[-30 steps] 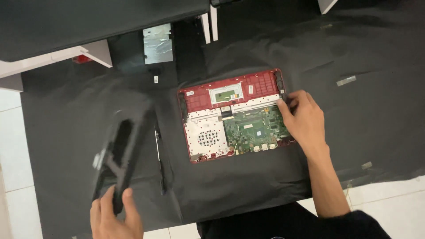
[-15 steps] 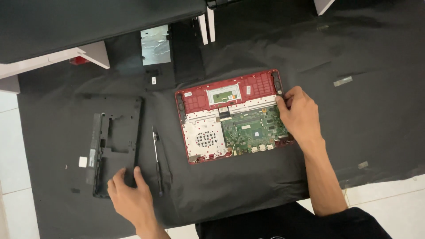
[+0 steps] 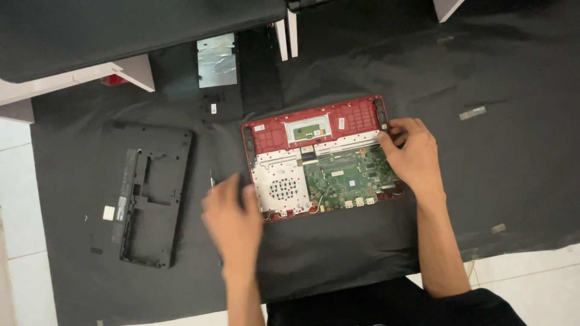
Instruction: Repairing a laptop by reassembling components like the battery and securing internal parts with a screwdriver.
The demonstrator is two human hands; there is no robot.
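An opened red laptop base (image 3: 314, 127) lies on the black cloth, its green circuit board (image 3: 347, 178) and white perforated plate (image 3: 281, 187) exposed. My right hand (image 3: 411, 157) rests on the laptop's right edge, fingers curled over the board's corner. My left hand (image 3: 232, 217), blurred and holding nothing, hovers just left of the laptop, over a thin dark tool (image 3: 211, 180) that it partly hides. The removed black bottom cover (image 3: 151, 193) lies flat further left.
A black cloth (image 3: 501, 121) covers the floor, with white tiles (image 3: 24, 241) at the left and bottom edges. A silver foil piece (image 3: 216, 59) and small parts lie behind the laptop. A dark slab on white legs (image 3: 121, 30) spans the back.
My left hand set the black bottom cover down flat on the cloth, let go of it and moved right toward the laptop. My right hand stayed on the laptop's right edge.
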